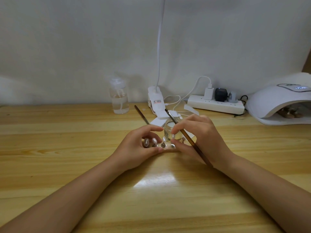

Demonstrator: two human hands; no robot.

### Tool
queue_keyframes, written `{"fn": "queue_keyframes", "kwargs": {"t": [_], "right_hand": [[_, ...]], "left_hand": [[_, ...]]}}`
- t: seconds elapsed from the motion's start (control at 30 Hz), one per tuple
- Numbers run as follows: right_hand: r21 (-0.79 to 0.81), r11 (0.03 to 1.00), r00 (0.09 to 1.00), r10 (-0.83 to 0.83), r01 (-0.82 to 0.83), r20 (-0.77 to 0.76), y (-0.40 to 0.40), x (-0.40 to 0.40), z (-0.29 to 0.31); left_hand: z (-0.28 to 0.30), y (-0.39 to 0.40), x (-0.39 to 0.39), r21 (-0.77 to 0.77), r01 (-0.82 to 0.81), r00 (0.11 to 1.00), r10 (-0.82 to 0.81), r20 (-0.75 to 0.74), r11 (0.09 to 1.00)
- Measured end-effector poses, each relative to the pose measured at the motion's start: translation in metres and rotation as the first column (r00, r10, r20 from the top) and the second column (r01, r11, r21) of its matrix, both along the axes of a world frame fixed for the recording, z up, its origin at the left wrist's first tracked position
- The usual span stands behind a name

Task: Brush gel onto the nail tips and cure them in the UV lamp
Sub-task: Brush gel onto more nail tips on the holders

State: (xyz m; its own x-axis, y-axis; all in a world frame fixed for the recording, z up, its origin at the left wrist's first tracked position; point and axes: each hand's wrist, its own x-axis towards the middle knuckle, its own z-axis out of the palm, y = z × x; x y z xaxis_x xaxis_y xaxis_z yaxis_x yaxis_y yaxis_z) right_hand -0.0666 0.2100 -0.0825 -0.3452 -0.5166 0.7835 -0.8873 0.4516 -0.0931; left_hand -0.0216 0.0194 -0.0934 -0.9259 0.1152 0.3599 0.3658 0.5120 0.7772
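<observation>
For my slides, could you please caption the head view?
Both hands, left and right, steady a nail-tip holder; brush in right, UV lamp waiting.

No legible text or labels

Across my view runs a wooden table (67, 148). At upper centre I see a clear pump bottle (119, 96) beside a white clip lamp (155, 100). Right of them, a white power strip (216, 104) carries several plugs against the wall (84, 39).
</observation>
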Motion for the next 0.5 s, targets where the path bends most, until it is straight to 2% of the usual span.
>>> {"fn": "queue_keyframes", "kwargs": {"t": [0.5], "right_hand": [[0.135,0.99,0.997,0.038,-0.047,0.067,0.0088,-0.002,0.0058]], "left_hand": [[0.0012,0.0,0.0,-0.016,-0.013,1.0,0.013,0.001,1.0]]}}
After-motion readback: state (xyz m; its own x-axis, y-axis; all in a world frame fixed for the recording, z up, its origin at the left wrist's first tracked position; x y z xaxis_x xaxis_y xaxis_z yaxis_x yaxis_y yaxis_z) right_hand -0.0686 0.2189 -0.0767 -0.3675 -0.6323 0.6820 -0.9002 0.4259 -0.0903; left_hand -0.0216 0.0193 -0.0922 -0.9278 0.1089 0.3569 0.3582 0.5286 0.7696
